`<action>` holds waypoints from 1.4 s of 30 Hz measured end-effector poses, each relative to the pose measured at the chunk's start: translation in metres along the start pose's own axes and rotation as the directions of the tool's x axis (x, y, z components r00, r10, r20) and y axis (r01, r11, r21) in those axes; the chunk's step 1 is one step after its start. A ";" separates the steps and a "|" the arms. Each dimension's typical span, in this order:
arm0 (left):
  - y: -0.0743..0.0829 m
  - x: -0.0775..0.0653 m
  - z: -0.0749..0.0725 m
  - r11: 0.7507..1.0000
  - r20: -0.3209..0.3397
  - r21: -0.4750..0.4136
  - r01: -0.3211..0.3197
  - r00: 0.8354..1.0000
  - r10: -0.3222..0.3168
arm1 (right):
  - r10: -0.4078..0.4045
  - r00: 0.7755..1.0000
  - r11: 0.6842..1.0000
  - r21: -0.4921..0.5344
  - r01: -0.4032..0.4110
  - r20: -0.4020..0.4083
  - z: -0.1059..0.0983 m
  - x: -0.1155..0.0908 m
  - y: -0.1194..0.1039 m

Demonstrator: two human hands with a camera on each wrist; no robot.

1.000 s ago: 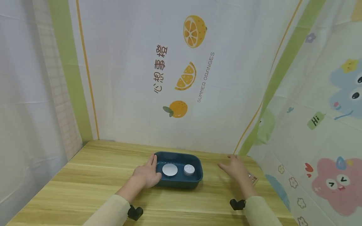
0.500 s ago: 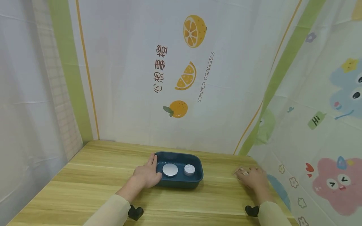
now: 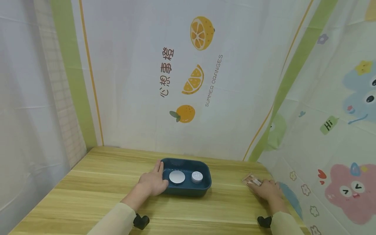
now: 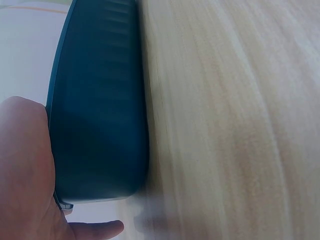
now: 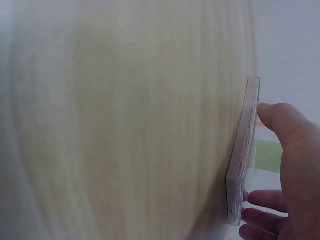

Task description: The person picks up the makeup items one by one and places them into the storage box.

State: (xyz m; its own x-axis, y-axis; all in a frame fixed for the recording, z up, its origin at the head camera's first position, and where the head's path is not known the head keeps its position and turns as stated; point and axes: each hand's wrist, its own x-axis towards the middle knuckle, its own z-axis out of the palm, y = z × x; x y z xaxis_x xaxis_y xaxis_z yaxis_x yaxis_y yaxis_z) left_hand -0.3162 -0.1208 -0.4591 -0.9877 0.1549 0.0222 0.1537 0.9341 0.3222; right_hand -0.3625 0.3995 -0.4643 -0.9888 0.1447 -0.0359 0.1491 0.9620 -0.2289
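My left hand [image 3: 152, 182] rests at the left end of a dark blue tray [image 3: 185, 192], its fingers fairly straight along the rim and its thumb over the front corner. From the left wrist view, the tray's outer wall [image 4: 100, 125] stands beside that hand [image 4: 25, 170]. Inside the tray sit a white disc [image 3: 177, 177] and a smaller round white container [image 3: 197, 177]. On the right, my right hand [image 3: 268, 190] grips a flat clear-lidded palette [image 3: 252, 180] with brownish pans. The right wrist view has the thumb of the hand [image 5: 300, 165] against the palette's lid [image 5: 247, 135], fingers at its far edge.
The wood-grain table [image 3: 117, 182] runs under everything. A white curtain [image 3: 132, 98] printed with oranges hangs behind it, and a cartoon-patterned cloth [image 3: 332, 147] borders the right side. Bare tabletop lies between tray and palette.
My right hand has moved right, away from the space beside the tray, and has taken hold of the palette. The left hand and the tray have hardly moved.
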 end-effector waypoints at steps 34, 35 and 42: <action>-0.001 0.001 0.002 1.000 -0.014 0.005 0.002 1.000 -0.002 | 0.022 0.999 0.999 -0.029 -0.022 0.026 0.003 -0.006 -0.002; -0.001 0.001 0.002 1.000 -0.014 0.005 0.002 1.000 -0.002 | 0.024 0.999 0.999 -0.029 -0.023 0.027 0.003 -0.007 -0.003; -0.001 0.001 0.002 1.000 -0.010 0.002 -0.001 1.000 0.002 | 0.028 0.999 0.999 -0.025 -0.027 0.028 0.003 -0.006 -0.001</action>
State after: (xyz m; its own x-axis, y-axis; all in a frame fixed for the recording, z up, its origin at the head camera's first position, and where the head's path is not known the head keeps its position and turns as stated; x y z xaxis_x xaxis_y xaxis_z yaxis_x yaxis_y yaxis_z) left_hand -0.3175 -0.1207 -0.4617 -0.9877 0.1530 0.0324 0.1552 0.9346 0.3200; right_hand -0.3566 0.3964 -0.4671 -0.9839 0.1647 -0.0691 0.1755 0.9632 -0.2034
